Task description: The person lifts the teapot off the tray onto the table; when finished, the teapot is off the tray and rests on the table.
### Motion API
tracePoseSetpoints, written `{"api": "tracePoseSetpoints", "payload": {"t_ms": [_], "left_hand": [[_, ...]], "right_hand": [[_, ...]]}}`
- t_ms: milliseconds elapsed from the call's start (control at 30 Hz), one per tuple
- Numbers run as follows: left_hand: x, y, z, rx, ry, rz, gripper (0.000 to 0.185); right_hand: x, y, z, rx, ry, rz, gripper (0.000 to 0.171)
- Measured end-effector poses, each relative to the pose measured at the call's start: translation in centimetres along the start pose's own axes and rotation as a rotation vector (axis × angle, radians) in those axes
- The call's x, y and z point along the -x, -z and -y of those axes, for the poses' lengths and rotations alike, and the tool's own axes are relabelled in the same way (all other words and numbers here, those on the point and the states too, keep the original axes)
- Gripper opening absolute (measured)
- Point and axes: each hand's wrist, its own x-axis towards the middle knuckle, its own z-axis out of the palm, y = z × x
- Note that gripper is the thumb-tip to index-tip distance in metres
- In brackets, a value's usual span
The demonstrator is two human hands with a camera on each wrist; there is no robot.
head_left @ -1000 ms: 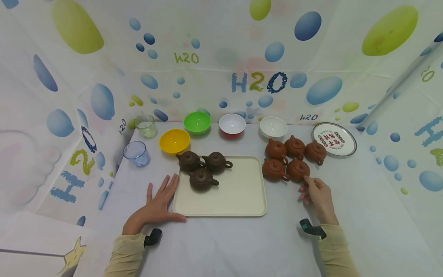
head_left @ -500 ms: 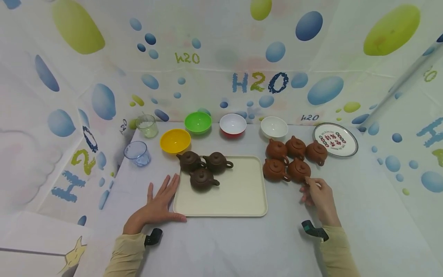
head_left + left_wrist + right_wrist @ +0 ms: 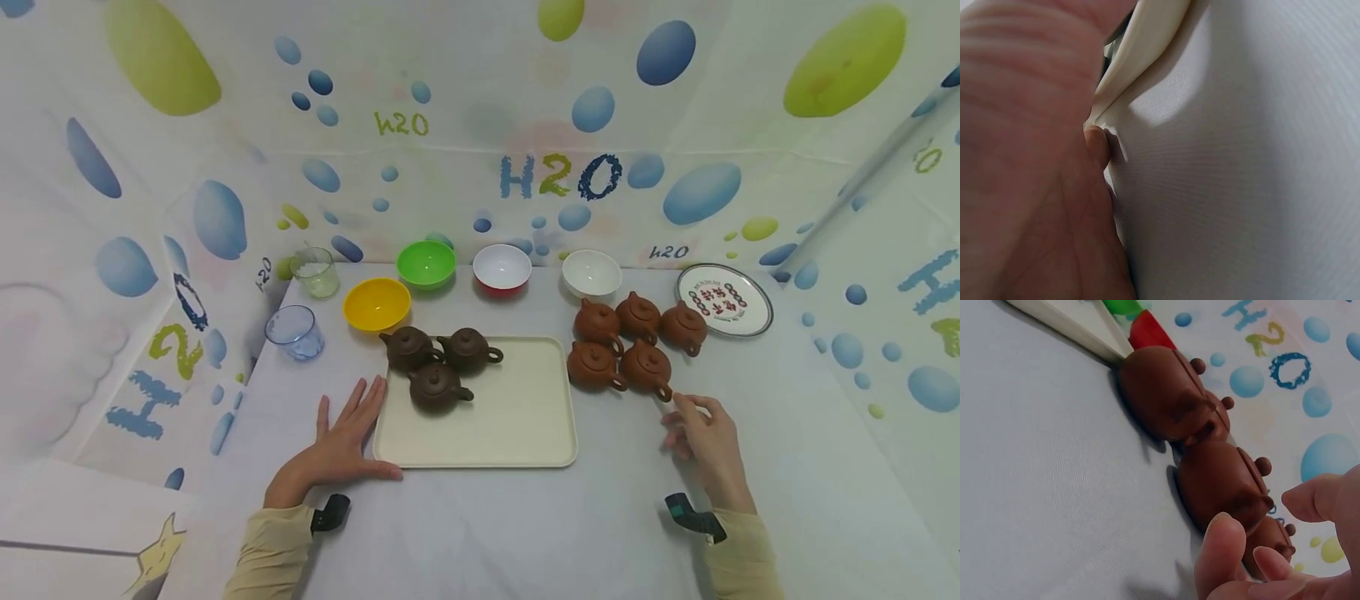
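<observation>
My left hand [image 3: 339,450] lies with spread fingers along the left edge of a cream tray [image 3: 525,417], its thumb at the front left corner. Three dark brown teapots [image 3: 437,388] stand grouped in the tray's back left part. Right of the tray sit several red-brown teapots [image 3: 592,367] in two rows. My right hand [image 3: 705,442] is just beside the handle of the front right red-brown teapot [image 3: 645,367], fingertips close to it. In the right wrist view, thumb and fingers [image 3: 1219,547] stand apart with nothing between them, overlapping that teapot [image 3: 1219,484].
Behind the tray are a yellow bowl [image 3: 377,306], a green bowl [image 3: 426,265], a red-and-white bowl [image 3: 502,268] and a white bowl [image 3: 591,274]. Two glasses, one blue [image 3: 295,333] and one greenish [image 3: 315,273], stand back left. A printed oval plate [image 3: 750,321] lies back right.
My right hand has let go of the front right red-brown teapot's handle and drawn back to the right and toward me. The teapot stays put. My left hand has not moved.
</observation>
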Motion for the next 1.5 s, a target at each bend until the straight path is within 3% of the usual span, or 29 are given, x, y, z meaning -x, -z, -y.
{"api": "tracePoseSetpoints", "payload": {"t_ms": [233,567,800,1200,1333,1500], "left_hand": [[0.0,0.0,-0.1,-0.006,0.013,0.005,0.142],[-0.1,0.8,-1.0,-0.026,0.080,0.070,0.142],[0.0,0.0,-0.1,0.002,0.029,0.021,0.141],[-0.4,0.1,0.2,-0.033,0.051,0.047,0.144],[-0.5,0.1,0.2,-0.033,0.053,0.051,0.143],[-0.3,0.2,0.0,-0.034,0.063,0.050,0.142]], "right_hand": [[1.7,0.3,-0.3,0.011,-0.012,0.000,0.061],[3.7,-2.2,1.8,-0.005,0.139,0.061,0.042],[5.1,-7.8,4.4,-0.042,0.282,0.245,0.031],[4.2,-19.7,8.0,-0.018,0.336,0.582,0.031],[4.4,-22.3,8.5,-0.006,0.371,0.637,0.033],[4.8,-24.5,8.5,-0.038,0.379,0.625,0.033]]}}
